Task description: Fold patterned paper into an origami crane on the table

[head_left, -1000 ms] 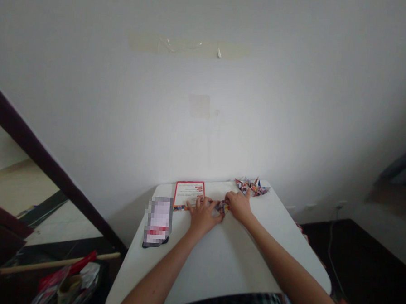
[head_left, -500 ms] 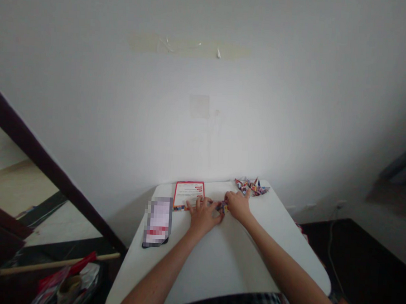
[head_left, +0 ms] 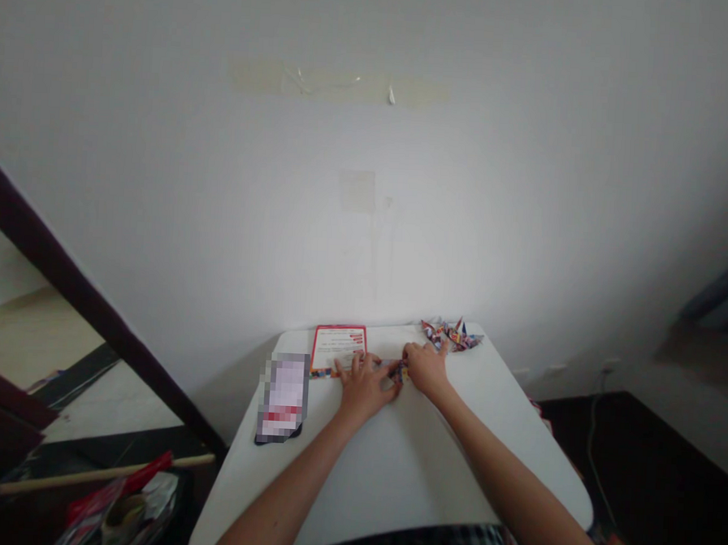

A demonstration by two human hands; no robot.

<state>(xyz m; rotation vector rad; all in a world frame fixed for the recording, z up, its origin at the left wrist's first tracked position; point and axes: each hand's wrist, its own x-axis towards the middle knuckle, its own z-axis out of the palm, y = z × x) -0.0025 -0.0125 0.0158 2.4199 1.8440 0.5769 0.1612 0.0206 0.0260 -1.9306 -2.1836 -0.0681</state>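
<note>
A small strip of folded, colourfully printed paper [head_left: 403, 372] lies on the white table [head_left: 415, 462] between my two hands. My left hand [head_left: 364, 386] rests palm down, its outer fingers spread over the lower edge of a red-bordered printed sheet [head_left: 336, 348]. Its thumb and index finger grip the left end of the folded paper. With bent fingers, my right hand [head_left: 427, 369] pinches the right end of the same piece; those fingertips are partly hidden. Just beyond it sit several pointed folded-paper pieces [head_left: 452, 334] in matching print.
A phone [head_left: 282, 398], its screen blurred out, lies at the table's left side. The wall [head_left: 464, 229] meets the table's back edge. On the floor at lower left are a wooden stick [head_left: 109, 475] and a bag of rubbish [head_left: 138, 509]. A cable [head_left: 593, 431] hangs at right.
Both hands stay almost in place. The fingers around the folded paper have shifted very slightly, and a little more of its pale upper edge shows between them.
</note>
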